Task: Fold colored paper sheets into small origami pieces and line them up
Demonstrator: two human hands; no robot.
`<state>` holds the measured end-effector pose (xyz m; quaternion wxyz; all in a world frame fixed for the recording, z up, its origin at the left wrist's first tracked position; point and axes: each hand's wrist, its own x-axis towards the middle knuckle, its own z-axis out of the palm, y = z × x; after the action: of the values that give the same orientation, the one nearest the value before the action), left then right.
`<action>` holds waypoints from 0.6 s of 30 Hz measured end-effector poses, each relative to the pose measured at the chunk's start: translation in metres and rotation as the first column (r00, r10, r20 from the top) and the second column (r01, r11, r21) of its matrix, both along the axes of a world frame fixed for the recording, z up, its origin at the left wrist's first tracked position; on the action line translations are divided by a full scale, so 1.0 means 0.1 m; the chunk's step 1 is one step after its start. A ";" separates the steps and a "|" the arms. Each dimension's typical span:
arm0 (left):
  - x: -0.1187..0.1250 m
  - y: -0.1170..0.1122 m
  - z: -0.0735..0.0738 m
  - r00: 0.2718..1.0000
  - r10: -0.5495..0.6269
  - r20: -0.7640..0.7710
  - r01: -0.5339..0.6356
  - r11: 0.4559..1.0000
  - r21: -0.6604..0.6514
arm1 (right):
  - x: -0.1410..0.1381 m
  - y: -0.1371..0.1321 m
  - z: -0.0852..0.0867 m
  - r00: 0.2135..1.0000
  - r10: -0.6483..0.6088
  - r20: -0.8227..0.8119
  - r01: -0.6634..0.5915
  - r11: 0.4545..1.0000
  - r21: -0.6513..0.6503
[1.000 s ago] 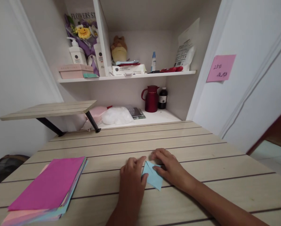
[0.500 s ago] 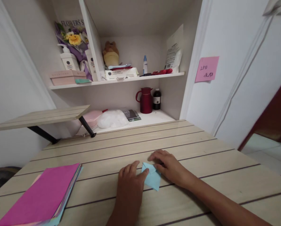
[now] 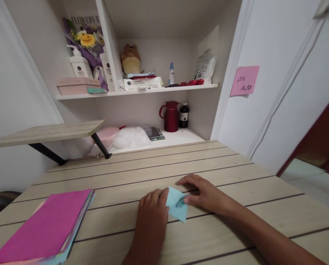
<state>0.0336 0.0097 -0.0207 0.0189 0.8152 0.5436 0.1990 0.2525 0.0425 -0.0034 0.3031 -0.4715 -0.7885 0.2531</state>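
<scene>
While the left hand (image 3: 153,209) is resting against its nine-o'clock side, fingers together, a pale blue paper (image 3: 176,213) is lying on the planked table (image 3: 117,221), showing sharp corners toward twelve and five o'clock. From where I'm standing, I cannot tell whether that hand is gripping. At two o'clock, the right hand (image 3: 190,190) is holding thumb and fingers apart, its thumb shadowing the paper.

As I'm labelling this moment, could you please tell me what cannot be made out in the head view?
In the head view:
Blue paper: part of its left edge, hidden by the left hand.
Paper stack: near corner, cut off by the bottom edge.
White bag: fine print, too small.
</scene>
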 end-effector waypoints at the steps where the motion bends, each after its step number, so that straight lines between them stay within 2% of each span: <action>1: 0.00 0.00 0.00 1.000 0.002 0.018 -0.002 1.000 -0.016 | 0.00 -0.01 0.00 1.000 0.005 0.020 -0.005 1.000 0.004; 6: -0.03 -0.01 0.01 0.993 0.026 0.117 -0.018 0.997 -0.071 | -0.03 -0.03 -0.02 0.998 -0.023 0.055 0.023 1.000 0.002; 11: -0.05 0.00 0.00 0.981 0.048 0.186 -0.024 0.991 -0.129 | -0.09 -0.02 -0.03 0.999 -0.041 0.024 0.041 0.999 0.012; 15: -0.06 -0.01 0.03 0.980 0.004 0.201 0.019 0.993 -0.113 | -0.15 -0.03 -0.04 0.998 0.038 -0.053 -0.036 0.999 0.037; 18: -0.06 -0.02 0.06 0.978 -0.032 0.204 0.056 0.992 -0.110 | -0.17 -0.04 -0.05 0.996 0.081 -0.049 -0.079 0.996 0.045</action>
<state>0.0276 0.0074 -0.0144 0.1252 0.8001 0.5312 0.2488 0.2359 0.0387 -0.0081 0.3227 -0.4263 -0.8042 0.2597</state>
